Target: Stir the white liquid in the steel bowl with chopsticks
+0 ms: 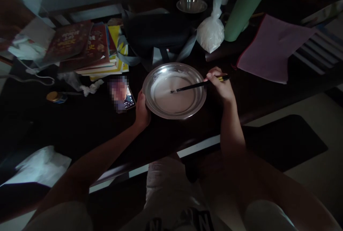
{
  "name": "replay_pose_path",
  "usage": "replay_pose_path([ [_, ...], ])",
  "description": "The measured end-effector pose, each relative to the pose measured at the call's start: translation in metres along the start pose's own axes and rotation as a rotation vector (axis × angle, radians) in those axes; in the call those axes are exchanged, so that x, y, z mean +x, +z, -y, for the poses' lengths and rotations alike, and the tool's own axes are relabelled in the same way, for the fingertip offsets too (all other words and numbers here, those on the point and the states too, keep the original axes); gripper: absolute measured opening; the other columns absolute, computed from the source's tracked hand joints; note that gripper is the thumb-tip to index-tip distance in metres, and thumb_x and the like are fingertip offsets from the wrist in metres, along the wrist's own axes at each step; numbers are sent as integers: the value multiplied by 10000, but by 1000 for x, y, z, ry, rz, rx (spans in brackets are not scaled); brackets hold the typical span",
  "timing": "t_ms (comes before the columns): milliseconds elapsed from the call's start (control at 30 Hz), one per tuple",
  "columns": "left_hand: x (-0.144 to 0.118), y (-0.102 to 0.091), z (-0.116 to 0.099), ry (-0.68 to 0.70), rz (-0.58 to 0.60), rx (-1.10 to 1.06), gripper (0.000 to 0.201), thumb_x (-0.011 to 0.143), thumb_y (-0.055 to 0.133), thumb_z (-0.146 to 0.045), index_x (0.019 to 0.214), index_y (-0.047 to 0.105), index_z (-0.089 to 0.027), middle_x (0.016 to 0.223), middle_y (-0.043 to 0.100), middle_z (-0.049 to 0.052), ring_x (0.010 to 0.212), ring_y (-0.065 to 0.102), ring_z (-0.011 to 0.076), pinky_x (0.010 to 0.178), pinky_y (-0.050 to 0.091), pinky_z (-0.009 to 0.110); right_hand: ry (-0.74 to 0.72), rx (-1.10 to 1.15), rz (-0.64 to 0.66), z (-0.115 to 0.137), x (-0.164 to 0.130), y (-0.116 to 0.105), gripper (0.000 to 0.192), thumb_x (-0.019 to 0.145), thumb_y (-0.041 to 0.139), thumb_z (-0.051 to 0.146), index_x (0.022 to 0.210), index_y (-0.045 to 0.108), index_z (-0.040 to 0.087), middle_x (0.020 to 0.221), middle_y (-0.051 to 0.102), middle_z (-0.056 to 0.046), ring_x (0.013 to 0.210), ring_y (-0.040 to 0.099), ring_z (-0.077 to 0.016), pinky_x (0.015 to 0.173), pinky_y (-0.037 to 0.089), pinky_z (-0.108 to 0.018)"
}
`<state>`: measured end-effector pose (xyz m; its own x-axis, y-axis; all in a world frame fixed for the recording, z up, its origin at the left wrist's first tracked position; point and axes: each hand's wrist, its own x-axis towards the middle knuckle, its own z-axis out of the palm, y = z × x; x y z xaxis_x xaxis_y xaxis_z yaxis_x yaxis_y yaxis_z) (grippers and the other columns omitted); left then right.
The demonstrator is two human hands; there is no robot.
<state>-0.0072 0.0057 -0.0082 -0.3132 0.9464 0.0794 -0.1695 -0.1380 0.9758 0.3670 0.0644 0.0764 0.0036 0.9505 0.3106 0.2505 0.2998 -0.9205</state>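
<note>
We see a steel plate (198,99) on the dark counter (80,123), holding a pale white liquid (173,97). Our left hand (142,111) sits at the plate's left rim, fingers wrapped on the edge — gripping it. Our right hand (221,86) is just right of the plate, fingers clenched around a pair of black chopsticks (199,85); their tips dip into the liquid near the plate's middle. A phone (123,97) lies just left of the plate, screen lit. Behind the plate — a dark bag (155,32), a tied plastic bag of white powder (211,32), a small steel bowl (191,5). Far left of the plate, a stack of books (88,47). Right of the plate, a pink cloth (270,48).
</note>
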Motion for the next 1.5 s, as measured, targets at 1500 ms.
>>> replay_pose_path([
  [1500,-3,2,-5,1,1,7,683,1119,805,-900,1424,935,-304,1537,950,106,1608,821,377,1489,615,547,-44,13,67,-2,-1,3,735,885,882,1085,762,854,360,902,642,-31,1083,710,-317,1218,591,-637],
])
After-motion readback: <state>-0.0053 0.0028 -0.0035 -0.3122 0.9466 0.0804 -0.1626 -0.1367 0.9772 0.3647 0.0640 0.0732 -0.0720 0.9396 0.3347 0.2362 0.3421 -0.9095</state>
